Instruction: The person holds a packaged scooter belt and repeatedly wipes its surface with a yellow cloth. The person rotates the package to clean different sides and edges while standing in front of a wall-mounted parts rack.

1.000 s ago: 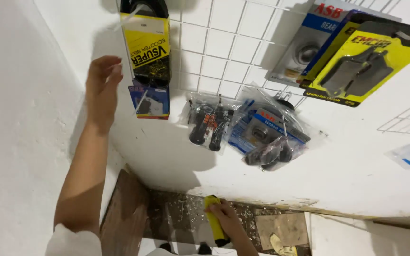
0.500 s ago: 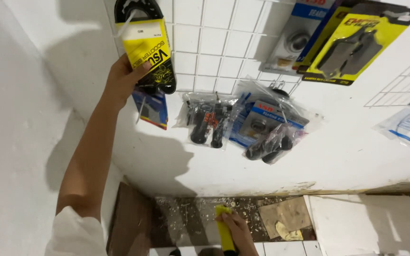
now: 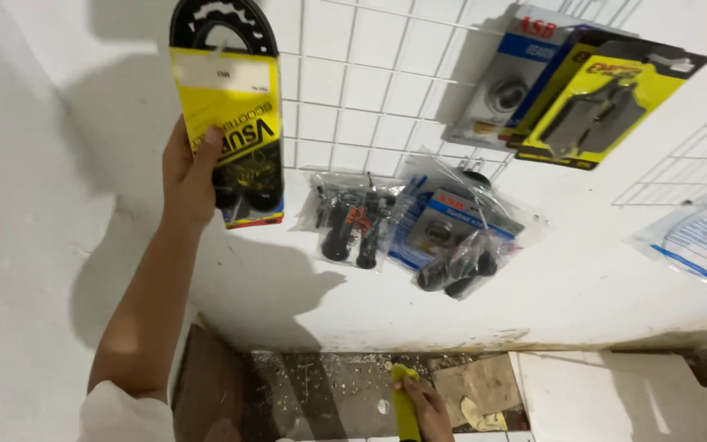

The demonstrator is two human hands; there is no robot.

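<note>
Head view: left hand [image 3: 188, 176] grasps a yellow belt package [image 3: 235, 123] on the wall grid's [image 3: 353, 90] left edge.
Right hand [image 3: 427, 405] clenches a yellow cloth [image 3: 405, 401]; bagged handlebar grips [image 3: 353, 229] hang beside.

White plastered wall [image 3: 583, 295], white wire grid panel [image 3: 370, 90] mounted on it, hard shadows falling leftward, gritty debris-strewn floor [image 3: 329, 393] below, white tile [image 3: 607, 401] at right
</note>
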